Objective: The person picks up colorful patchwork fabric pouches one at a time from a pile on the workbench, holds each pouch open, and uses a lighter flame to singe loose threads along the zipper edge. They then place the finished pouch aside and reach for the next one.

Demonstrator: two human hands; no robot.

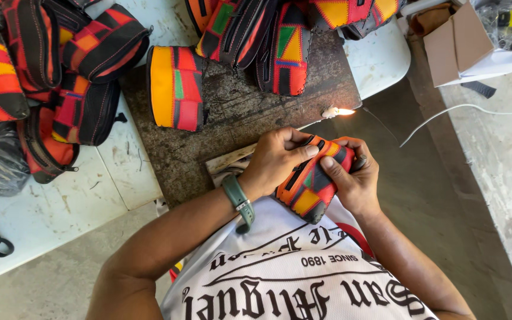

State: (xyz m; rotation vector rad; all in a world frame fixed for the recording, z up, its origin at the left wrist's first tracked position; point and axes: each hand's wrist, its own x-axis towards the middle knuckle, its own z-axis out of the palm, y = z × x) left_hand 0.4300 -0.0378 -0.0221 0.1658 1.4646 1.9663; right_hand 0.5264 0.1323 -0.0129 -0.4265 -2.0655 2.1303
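I have both hands closed around one patchwork pouch point(310, 186), held just above my lap at the near edge of the dark work board point(232, 112). My left hand point(277, 160) grips it from the left, fingers curled tight over its top and the thumb pressed flat along the upper edge; a green wristband point(237, 200) sits on that wrist. My right hand point(354, 178) wraps the right side, thumb laid across the orange and red panels, fingers folded behind where I cannot see them. Just beyond the pouch, at the board's right edge, a small flame point(340, 111) burns. Farther off, more finished pouches lie on the board point(176, 89) and heap up on the white table to the left point(42, 65). A cardboard box point(454, 44) stands at the far right
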